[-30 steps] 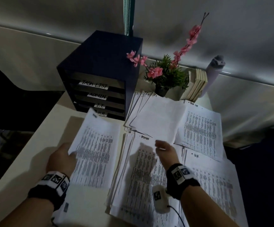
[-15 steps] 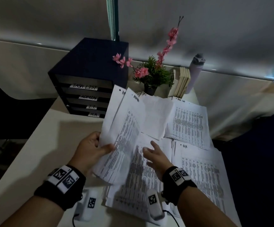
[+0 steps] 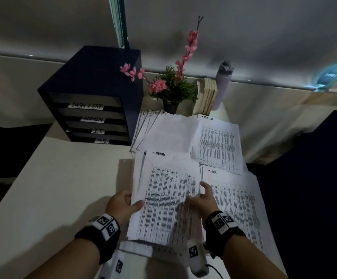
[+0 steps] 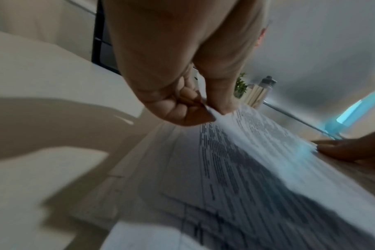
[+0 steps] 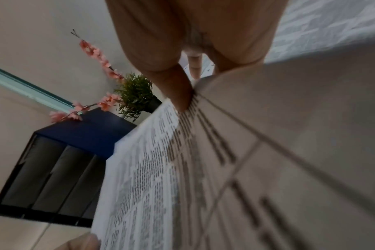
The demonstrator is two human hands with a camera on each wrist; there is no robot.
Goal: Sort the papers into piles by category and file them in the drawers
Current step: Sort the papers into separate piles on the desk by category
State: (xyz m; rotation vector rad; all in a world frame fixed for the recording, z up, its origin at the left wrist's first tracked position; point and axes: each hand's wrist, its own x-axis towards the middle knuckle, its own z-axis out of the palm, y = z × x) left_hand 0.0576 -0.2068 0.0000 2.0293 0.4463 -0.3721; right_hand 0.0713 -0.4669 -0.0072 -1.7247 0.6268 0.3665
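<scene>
Four paper piles lie on the white table (image 3: 59, 194). The ADMIN pile (image 3: 167, 198) is nearest me, with the H.R. pile (image 3: 238, 202) to its right. Behind them lie the TASK LIST pile (image 3: 218, 146) and the fanned I.T. pile (image 3: 163, 133). My left hand (image 3: 123, 204) pinches the ADMIN stack's left edge (image 4: 216, 116), thumb on top and fingers curled beneath. My right hand (image 3: 202, 198) rests on the stack's right edge, its thumb (image 5: 182, 96) lying on the top sheet and its index finger straight. The dark drawer unit (image 3: 91, 93), labelled TASK LIST, ADMIN, I.T. and H.R., stands at the back left.
A potted plant with pink blossoms (image 3: 171, 91), several upright books (image 3: 208, 95) and a grey bottle (image 3: 223, 81) line the back edge. The papers reach the table's right edge. Bare tabletop lies left of the piles.
My left hand has carried its sheets from the left across onto the ADMIN pile. My right hand has shifted to the stack's right edge, and the sheets now lie flat.
</scene>
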